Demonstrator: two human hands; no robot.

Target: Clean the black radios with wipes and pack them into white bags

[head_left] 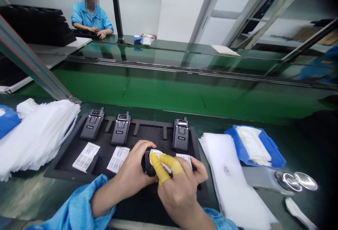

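Note:
My left hand (129, 170) is wrapped round a black handheld radio (148, 166), seen nearly end-on above the tray. With yellow covers on two fingers, my right hand (178, 186) presses a white cloth (156, 152) against that radio; the fingers hide much of both. Underneath lies a black foam tray (150, 131) with compartments. Three more radios rest in it, face details up: one at left (92, 124), one beside it (120, 129) and one at right (181, 135). White barcode labels (86, 156) lie below them, one partly behind my right hand.
White sleeves (39, 135) are piled at left, and another stack (229, 173) lies at right. Beyond it are a blue bin (277, 154) of white cloths, round metal pieces (290, 181) and a white tool (298, 211). A slanted post (39, 61) stands at left; a co-worker (91, 17) sits across.

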